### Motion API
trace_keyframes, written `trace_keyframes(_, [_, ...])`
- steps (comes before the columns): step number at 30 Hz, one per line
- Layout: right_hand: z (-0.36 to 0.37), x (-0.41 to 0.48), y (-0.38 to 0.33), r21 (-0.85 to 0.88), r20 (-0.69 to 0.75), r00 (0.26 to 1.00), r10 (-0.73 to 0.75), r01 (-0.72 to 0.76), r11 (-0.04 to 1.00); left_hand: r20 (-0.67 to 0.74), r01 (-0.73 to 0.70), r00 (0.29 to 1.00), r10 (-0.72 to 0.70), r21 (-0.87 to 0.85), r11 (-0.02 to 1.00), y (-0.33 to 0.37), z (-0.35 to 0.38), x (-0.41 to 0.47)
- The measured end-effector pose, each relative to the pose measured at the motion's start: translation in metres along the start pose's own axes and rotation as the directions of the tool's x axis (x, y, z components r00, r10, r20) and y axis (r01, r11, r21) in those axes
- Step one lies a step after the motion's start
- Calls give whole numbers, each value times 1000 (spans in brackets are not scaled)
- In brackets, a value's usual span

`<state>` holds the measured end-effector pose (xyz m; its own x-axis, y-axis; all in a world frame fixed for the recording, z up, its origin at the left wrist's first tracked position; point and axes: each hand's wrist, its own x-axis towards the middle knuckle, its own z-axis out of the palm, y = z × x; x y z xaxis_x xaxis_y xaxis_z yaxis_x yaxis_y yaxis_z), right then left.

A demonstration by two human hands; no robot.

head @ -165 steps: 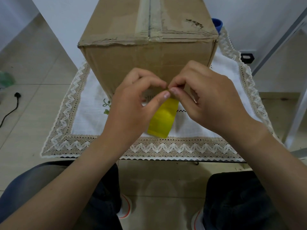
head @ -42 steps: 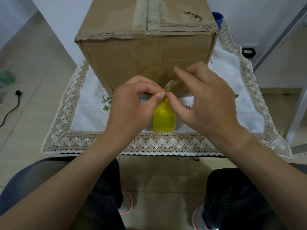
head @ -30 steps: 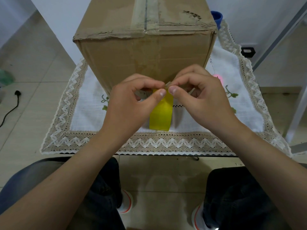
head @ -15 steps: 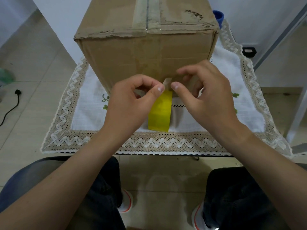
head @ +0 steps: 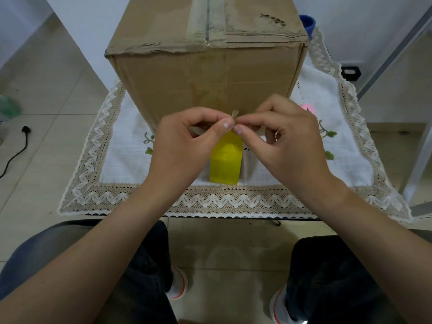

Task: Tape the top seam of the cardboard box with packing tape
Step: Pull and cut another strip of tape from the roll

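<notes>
The brown cardboard box (head: 205, 73) stands on the table in front of me. Old pale tape runs over its top seam (head: 207, 22). My left hand (head: 184, 146) and my right hand (head: 287, 141) meet just before the box's lower front face. The thumb and forefinger of each pinch a small crumpled tape end (head: 234, 114) that sticks up between them. A yellow strip of tape (head: 225, 162) hangs down from the fingertips over the cloth. Where the strip is attached is hidden by the fingers.
A white cloth with a lace border (head: 233, 202) covers the table. A blue cup (head: 308, 22) stands behind the box's right corner and a pink spot (head: 307, 109) shows beside my right hand. A black plug and cable (head: 25, 130) lie on the floor at left, a metal frame (head: 418, 160) at right.
My right fingers, spread half a second ago, have closed onto the tape end again. Both hands stay in the same place before the box, and the yellow strip still hangs straight down.
</notes>
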<state>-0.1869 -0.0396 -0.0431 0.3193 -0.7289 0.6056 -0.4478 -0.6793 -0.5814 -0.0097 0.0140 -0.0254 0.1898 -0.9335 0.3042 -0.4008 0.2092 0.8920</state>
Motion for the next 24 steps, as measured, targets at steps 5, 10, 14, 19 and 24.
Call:
trace_keyframes(5, [1, 0, -2, 62, 42, 999, 35, -37, 997, -4, -29, 1000, 29, 11, 1000, -2, -2, 1])
trace_keyframes(10, [3, 0, -7, 202, 79, 988, 133, -147, 968, -11, -22, 1000, 22, -4, 1000, 2, -1, 1])
trace_keyframes(14, [4, 1, -7, 287, 91, 968, 232, -248, 925, -68, 63, 995, -70, -89, 994, 8, -2, 2])
trace_keyframes(19, [6, 1, -9, 312, 125, 959, 253, -280, 908, -7, 100, 995, -100, -26, 995, 4, -4, 6])
trace_keyframes(24, [5, 1, -11, 316, 133, 961, 243, -274, 908, 80, 83, 993, -82, -11, 996, 1, -3, 5])
